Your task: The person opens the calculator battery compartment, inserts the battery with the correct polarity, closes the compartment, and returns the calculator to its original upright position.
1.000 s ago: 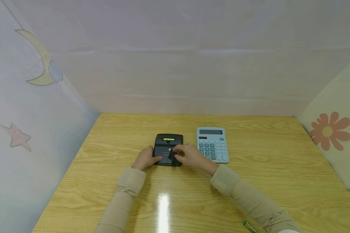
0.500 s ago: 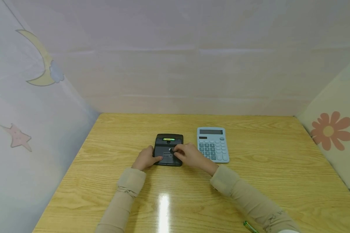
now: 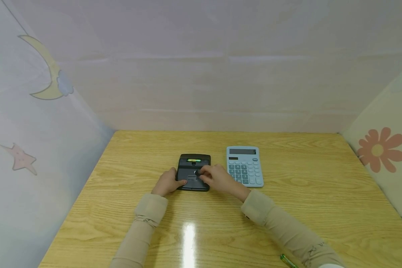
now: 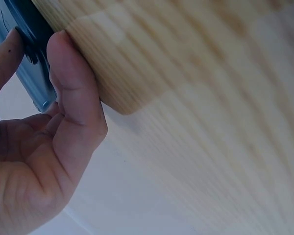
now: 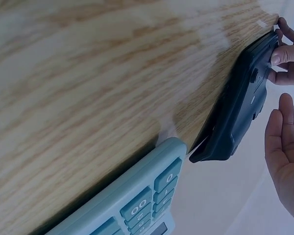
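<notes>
A black calculator (image 3: 188, 172) lies face down on the table, its battery compartment uncovered and a green battery (image 3: 194, 160) inside. My left hand (image 3: 168, 182) grips its left edge, thumb on the back and fingers along the side; the left wrist view shows this hold close up. Over the calculator's right half, my right hand (image 3: 215, 177) pinches a small black battery cover (image 3: 197, 173) between thumb and fingertips. In the right wrist view the cover is mostly cut off at the frame's edge, beside the right hand (image 5: 286, 159).
A light blue calculator (image 3: 243, 167) lies face up just right of the black one, partly behind the right hand. Another green battery (image 3: 288, 261) is near the front edge by the right sleeve (image 3: 288, 225). Printed cloth walls (image 3: 201, 74) surround the wooden table (image 3: 120, 223).
The battery cover has turned in my right fingers: its broad side showed a second ago, and now only a small dark part shows. My left hand and the black calculator stay in place.
</notes>
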Available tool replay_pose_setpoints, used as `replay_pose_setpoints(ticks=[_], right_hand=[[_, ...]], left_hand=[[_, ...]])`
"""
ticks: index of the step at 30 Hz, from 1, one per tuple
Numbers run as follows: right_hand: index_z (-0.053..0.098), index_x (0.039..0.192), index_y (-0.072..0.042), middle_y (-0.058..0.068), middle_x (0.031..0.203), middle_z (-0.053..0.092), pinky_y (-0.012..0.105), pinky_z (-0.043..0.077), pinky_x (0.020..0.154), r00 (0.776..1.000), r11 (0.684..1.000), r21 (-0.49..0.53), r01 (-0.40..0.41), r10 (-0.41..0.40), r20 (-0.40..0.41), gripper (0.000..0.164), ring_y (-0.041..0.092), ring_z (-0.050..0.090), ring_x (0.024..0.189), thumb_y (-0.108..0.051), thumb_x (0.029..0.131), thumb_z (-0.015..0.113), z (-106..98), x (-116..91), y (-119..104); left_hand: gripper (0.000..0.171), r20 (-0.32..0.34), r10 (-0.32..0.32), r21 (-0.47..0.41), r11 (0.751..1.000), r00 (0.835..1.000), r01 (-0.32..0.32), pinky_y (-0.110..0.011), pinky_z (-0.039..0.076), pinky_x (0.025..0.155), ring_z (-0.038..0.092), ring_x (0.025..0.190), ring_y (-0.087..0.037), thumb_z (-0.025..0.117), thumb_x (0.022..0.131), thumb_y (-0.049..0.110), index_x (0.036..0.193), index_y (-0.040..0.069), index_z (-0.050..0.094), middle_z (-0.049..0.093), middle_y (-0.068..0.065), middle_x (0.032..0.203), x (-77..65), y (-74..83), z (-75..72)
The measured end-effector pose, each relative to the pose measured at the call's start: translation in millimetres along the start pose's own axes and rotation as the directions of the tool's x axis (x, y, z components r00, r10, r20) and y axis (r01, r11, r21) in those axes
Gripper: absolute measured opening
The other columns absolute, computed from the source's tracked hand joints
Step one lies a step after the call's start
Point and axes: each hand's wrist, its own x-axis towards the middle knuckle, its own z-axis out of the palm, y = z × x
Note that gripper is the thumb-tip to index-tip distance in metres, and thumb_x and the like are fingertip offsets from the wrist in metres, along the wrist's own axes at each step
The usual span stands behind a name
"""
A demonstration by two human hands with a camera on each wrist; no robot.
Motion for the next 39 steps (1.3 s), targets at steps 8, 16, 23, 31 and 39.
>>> replay_pose_setpoints(ticks=[8,16,23,31,39], right_hand=[[0.062,0.101,0.001,0.009,0.088,0.066,0.021,0.048,0.060,0.998,0.997,0.046,-0.060,0.061,-0.011,0.016,0.014,0.062,0.074,-0.009,0.089,0.058,-0.4,2.9,-0.5],[0.060,0.092,-0.003,0.007,0.081,0.066,0.022,0.046,0.054,0.998,0.996,0.065,-0.053,0.056,-0.034,0.008,0.009,0.059,0.064,-0.008,0.091,0.054,4.0,6.2,4.3],[0.059,0.087,-0.003,0.010,0.078,0.067,0.020,0.046,0.053,0.995,0.993,0.097,-0.061,0.068,-0.071,0.006,0.016,0.063,0.066,-0.006,0.090,0.055,7.5,8.1,5.5],[0.049,0.110,0.005,0.013,0.082,0.067,0.024,0.049,0.053,0.968,0.954,0.226,-0.197,0.226,-0.110,0.021,0.020,0.064,0.067,-0.002,0.090,0.052,9.5,15.7,3.6],[0.052,0.112,0.002,0.017,0.074,0.064,0.027,0.048,0.050,0.949,0.939,0.334,-0.087,0.179,-0.257,0.022,0.027,0.061,0.058,0.002,0.090,0.047,11.0,21.3,9.6]], left_hand=[[0.042,0.002,-0.003,-0.010,1.000,1.000,0.003,-0.034,0.043,0.062,0.051,0.071,-0.021,0.070,0.081,0.028,0.102,-0.004,0.051,0.057,-0.013,0.086,-0.1,-0.9,0.1],[0.040,-0.007,0.004,-0.007,1.000,1.000,-0.004,-0.033,0.043,0.060,0.051,0.069,-0.021,0.071,0.080,0.028,0.098,-0.003,0.052,0.056,-0.012,0.083,-0.8,0.0,0.4],[0.040,-0.003,0.004,-0.014,1.000,1.000,-0.004,-0.031,0.042,0.057,0.050,0.066,-0.021,0.070,0.080,0.028,0.098,-0.003,0.052,0.055,-0.011,0.081,-0.3,-0.8,0.8],[0.040,0.014,-0.021,-0.027,0.999,1.000,0.021,-0.030,0.042,0.051,0.051,0.061,-0.021,0.069,0.081,0.029,0.099,-0.002,0.051,0.055,-0.011,0.080,1.2,-1.1,0.5],[0.040,0.016,-0.028,-0.035,0.999,0.999,0.028,-0.029,0.042,0.049,0.052,0.060,-0.021,0.069,0.081,0.028,0.099,-0.003,0.051,0.055,-0.011,0.079,1.1,-0.1,-0.1]])
